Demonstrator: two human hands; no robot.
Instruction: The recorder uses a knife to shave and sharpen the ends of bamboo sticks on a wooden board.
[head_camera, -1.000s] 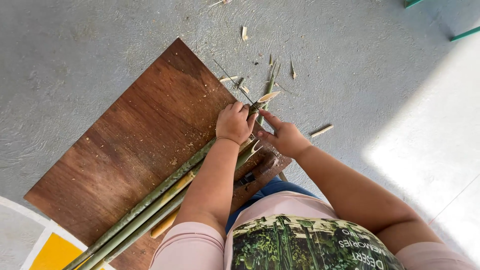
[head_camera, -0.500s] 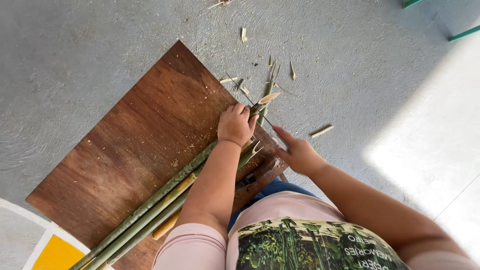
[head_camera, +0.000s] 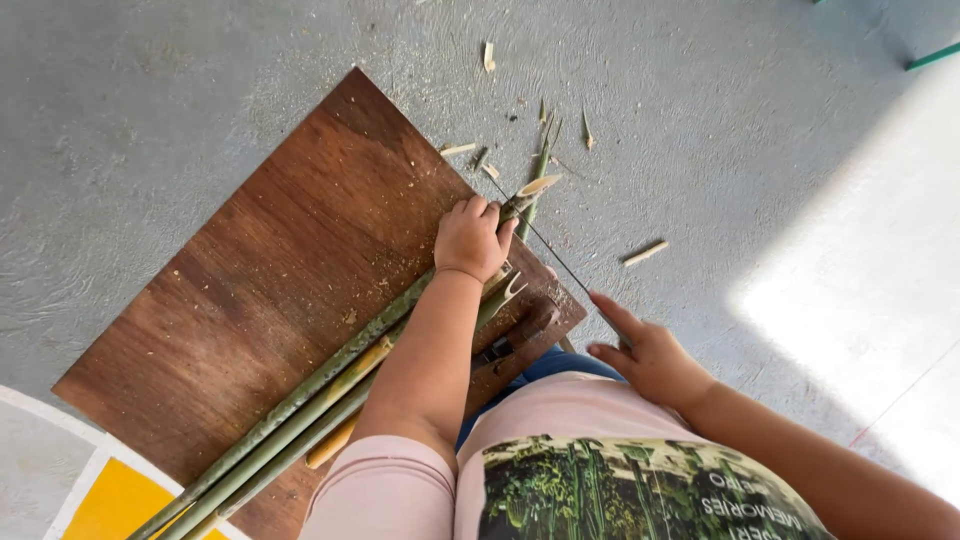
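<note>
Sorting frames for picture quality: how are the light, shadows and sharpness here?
Head view: the wooden board, bamboo stalks and left hand lie in even shade and look sharp; a sunlit floor patch at right is nearly washed out; the right hand shows no obvious blur.

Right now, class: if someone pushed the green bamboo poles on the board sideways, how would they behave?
The bamboo poles look round and straight, so they would probably roll. Long and unbent under the left hand, they seem stiff. The wooden board is flat, offering little stop.
</note>
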